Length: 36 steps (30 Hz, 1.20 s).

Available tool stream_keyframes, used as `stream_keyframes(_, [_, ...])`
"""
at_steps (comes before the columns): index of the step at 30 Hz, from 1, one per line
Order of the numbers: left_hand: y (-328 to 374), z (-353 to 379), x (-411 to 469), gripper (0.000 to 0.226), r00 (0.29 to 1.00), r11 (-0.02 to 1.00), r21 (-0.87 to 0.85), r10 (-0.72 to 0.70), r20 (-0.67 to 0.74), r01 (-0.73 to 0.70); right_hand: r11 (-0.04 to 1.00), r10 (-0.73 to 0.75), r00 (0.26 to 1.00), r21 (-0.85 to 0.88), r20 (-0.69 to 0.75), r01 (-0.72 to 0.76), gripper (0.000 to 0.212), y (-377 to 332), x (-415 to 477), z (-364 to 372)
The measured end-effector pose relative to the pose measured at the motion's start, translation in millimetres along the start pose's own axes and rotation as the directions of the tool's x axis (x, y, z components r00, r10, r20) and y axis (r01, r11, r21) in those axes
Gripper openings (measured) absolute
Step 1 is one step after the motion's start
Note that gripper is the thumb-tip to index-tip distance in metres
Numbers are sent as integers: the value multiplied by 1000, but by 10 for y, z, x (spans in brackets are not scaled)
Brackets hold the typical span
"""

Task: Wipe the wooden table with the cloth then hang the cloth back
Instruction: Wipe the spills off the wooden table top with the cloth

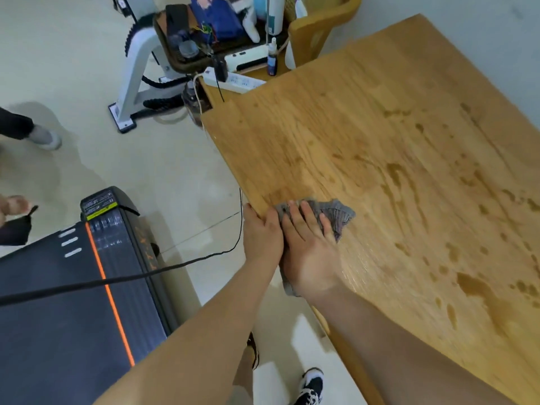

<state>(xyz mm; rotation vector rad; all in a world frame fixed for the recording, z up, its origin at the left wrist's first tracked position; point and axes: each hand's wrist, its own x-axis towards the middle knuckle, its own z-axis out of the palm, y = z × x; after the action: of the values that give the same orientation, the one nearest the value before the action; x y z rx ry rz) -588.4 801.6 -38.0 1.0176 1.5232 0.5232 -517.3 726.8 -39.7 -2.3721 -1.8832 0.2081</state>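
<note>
**A:** Fingers first. On our right hand they lie straight and slightly spread, pressing flat on the crumpled grey ribbed cloth rather than curling round it.

**B:** And our left hand?

**A:** It sits against the table's edge, touching the right hand at its nine o'clock. Its fingertips are hidden behind cloth and palm, so we cannot tell whether they grip anything.

**B:** So the cloth lies at the near left edge of the light wooden table, with one end seemingly hanging over the rim below our wrist.

**A:** Yes. We judge the wiping unfinished, since dark wet blotches spread from two to five o'clock of the cloth.

**B:** What could go wrong?

**A:** A flat palm only pins the cloth. A quick stroke toward the edge could slide it off, or push water over the rim onto the floor. Strokes toward eleven o'clock could carry water to the white power strip at the far corner.
</note>
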Motion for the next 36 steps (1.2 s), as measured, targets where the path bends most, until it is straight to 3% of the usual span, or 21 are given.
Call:
stream_keyframes(3, [167,-169,321,26,994,992,69,106,-16,-104,998,55,998,4,-8,-55,59,-162,312,14])
stream_keyframes(8, [427,-399,863,52,960,939,228,276,-49,-259,997,80,997,-10,-18,-80,60,-379,863,51])
stream_keyframes(19, [930,-578,1694,50,935,862,423,343,-86,-278,990,142,990,9,-29,-141,60,-583,1505,39])
stream_keyframes(22, [1117,-585,1783,41,940,737,617,341,11,-275,991,133,991,9,-23,-133,60,-610,1664,13])
stream_keyframes(25, [1432,-557,1935,33,939,466,848,328,102,-254,984,161,987,78,-18,-159,62,-669,2051,-19])
stream_keyframes(26, [1540,-545,2002,36,943,429,864,302,139,-265,984,158,987,87,0,-157,62,-690,2179,-32])
stream_keyframes(27, [1632,-520,2082,39,947,439,852,266,180,-285,985,148,989,87,16,-149,62,-691,2291,-41])
stream_keyframes(32, [1953,-312,2309,50,943,676,674,102,316,-299,990,37,999,134,3,-37,51,-523,2448,-55])
stream_keyframes(34, [1999,-247,2319,50,928,705,634,96,359,-318,991,31,999,133,29,-34,55,-361,2512,-95])
stream_keyframes(36, [1988,-227,2323,52,908,674,643,101,407,-364,985,135,990,98,45,-139,59,-63,2685,-187])
